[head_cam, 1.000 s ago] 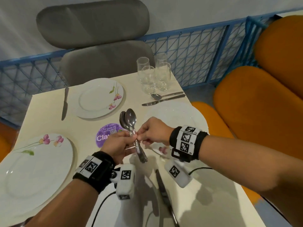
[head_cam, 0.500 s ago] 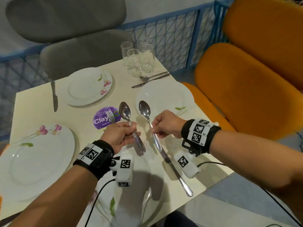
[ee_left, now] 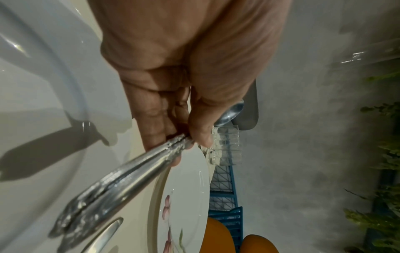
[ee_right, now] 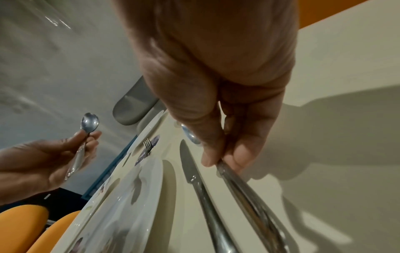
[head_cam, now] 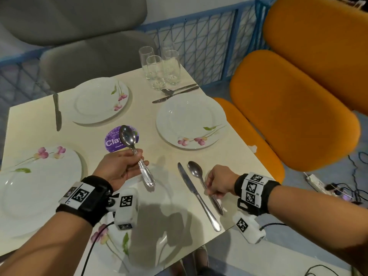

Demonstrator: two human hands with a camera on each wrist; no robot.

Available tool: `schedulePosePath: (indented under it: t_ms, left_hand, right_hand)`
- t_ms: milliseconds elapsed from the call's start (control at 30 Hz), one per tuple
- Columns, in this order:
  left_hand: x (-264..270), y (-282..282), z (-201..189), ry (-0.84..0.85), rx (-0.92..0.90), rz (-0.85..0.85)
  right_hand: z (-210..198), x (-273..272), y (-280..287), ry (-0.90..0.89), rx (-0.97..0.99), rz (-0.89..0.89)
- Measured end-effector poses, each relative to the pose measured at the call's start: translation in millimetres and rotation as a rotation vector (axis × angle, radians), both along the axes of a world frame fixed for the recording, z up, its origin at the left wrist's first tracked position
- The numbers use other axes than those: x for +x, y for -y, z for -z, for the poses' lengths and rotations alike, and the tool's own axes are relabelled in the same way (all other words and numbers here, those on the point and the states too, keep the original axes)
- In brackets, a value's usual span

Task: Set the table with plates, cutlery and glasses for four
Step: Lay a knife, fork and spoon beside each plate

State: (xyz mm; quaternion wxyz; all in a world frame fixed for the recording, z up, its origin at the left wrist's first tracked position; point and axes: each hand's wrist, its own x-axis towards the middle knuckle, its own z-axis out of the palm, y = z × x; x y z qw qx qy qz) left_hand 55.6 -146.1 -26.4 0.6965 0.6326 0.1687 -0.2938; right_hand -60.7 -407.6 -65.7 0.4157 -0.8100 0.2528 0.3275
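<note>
My left hand (head_cam: 123,166) grips a spoon (head_cam: 128,137) by its ornate handle (ee_left: 121,176), bowl up, above the near plate (head_cam: 111,246). My right hand (head_cam: 218,182) pinches the handle (ee_right: 249,196) of a second spoon (head_cam: 194,170). That spoon lies on the table just right of a knife (head_cam: 191,188), to the right of the near plate. White flowered plates sit at the left (head_cam: 29,186), far (head_cam: 95,102) and right (head_cam: 189,118) places. Several glasses (head_cam: 159,68) stand clustered at the far edge.
A knife and spoon pair (head_cam: 175,92) lies beyond the right plate, and a lone knife (head_cam: 57,112) lies left of the far plate. A fork (ee_right: 147,145) rests on the purple sticker (head_cam: 111,142) at the table's middle. Orange seats (head_cam: 288,116) flank the right edge; a grey chair (head_cam: 89,56) stands behind.
My right hand took one spoon from the bunch, carried it right and down, and laid it beside the near knife. My left hand kept its spoon over the near plate.
</note>
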Motion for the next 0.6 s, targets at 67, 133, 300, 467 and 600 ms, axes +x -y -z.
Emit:
schedulePosePath:
  t_ms: [67,133,300,467,600]
  left_hand:
    - [-0.7,-1.3,1.1,0.000,0.000,-0.006]
    - [-1.4,-2.9,2.2,0.000,-0.007,-0.013]
    - [-4.6,-2.2,0.3,0.000,-0.017,-0.026]
    - [-3.2,-1.2,-1.8,0.002,-0.012,-0.033]
    - [-2.7,-1.4,-1.7,-0.001,-0.011,-0.028]
  right_hand:
    - [4.0,-2.3,-0.7,0.007,-0.019,-0.006]
    - [6.3,-3.2,-0.8,0.015,-0.051,-0.032]
    - [7.1,-7.6,-0.5,0.030,-0.078,-0.072]
    - [6.0,-9.3,-3.7,0.038,-0.096,-0.109]
    - [4.9,-9.2,-5.2,0.038,-0.113,-0.145]
